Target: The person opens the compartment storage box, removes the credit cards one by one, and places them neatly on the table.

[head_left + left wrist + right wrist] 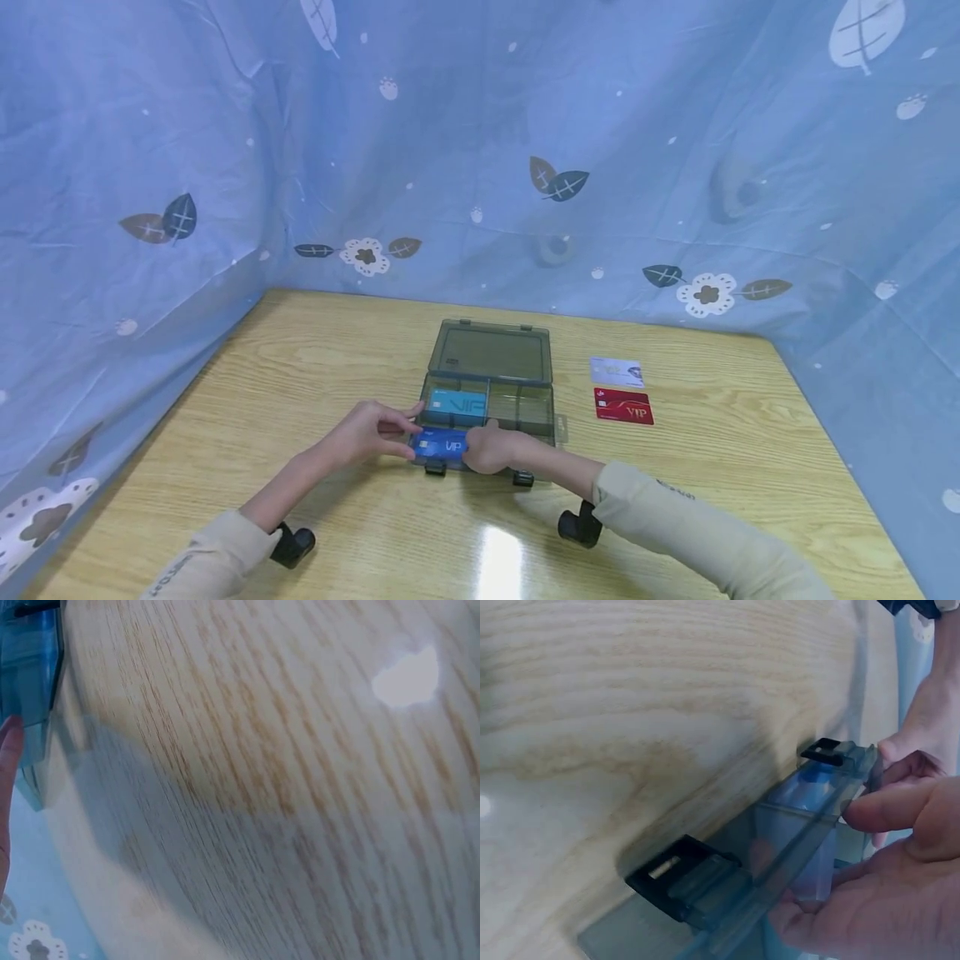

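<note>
A tinted see-through compartment box [517, 408] lies on the table with its lid [491, 350] folded back. A blue VIP card [435, 444] is at the box's front left compartment. My right hand [492, 447] pinches its right end; in the right wrist view, that hand [885, 877] reaches over the front wall, beside the black latches [676, 874]. My left hand [375, 433] holds the box's left side, thumb at the front corner, close to the card's left end. A finger [9, 750] touches the box wall in the left wrist view. A light-blue VIP card [457, 403] lies in the back left compartment.
Right of the box, a silver card [617, 372] lies behind a red VIP card [624, 406] on the wooden table [337, 350]. A blue patterned curtain [465, 125] borders the table at the back and sides. Black wrist mounts [579, 525] hang below both forearms.
</note>
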The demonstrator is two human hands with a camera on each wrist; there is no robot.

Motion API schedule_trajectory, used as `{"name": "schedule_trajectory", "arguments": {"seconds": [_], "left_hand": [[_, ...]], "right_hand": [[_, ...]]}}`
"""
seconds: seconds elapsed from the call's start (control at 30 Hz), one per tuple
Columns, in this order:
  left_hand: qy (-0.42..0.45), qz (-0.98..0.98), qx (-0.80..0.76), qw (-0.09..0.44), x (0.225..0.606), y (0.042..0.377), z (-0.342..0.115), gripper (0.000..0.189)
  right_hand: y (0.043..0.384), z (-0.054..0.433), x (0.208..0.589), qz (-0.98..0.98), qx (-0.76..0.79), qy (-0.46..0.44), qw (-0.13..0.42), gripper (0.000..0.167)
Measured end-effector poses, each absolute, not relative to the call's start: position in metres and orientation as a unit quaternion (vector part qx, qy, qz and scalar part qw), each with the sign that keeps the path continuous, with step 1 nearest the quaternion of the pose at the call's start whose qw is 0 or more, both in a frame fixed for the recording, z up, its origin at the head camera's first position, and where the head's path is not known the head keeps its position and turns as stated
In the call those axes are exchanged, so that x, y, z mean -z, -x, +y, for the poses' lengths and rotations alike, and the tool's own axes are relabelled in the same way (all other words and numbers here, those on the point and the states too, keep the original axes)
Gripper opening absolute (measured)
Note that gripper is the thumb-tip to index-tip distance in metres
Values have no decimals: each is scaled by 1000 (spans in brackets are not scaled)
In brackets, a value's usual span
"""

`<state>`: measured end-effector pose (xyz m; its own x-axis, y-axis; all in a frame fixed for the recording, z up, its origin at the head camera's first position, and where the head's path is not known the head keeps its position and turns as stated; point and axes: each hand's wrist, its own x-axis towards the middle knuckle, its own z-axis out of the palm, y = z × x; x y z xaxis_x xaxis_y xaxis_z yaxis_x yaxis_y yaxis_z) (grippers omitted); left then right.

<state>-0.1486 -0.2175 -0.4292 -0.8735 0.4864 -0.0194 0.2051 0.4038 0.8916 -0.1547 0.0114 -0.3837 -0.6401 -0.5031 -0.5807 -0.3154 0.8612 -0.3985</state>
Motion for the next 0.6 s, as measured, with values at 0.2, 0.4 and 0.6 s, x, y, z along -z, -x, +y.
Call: {"name": "schedule_trajectory", "arguments": {"seconds": [0.2, 0.4, 0.6], "left_hand": [[-210, 825, -505, 142, 430, 148, -219, 35], [-218, 824, -504, 141, 432, 148, -221, 34], [-221, 823, -504, 142, 431, 149, -220, 34]], "right_hand": [[148, 14, 384, 893, 238, 152, 352, 45], [141, 19, 379, 881, 326, 110, 325, 35], [136, 22, 375, 903, 318, 171, 230, 26]]}}
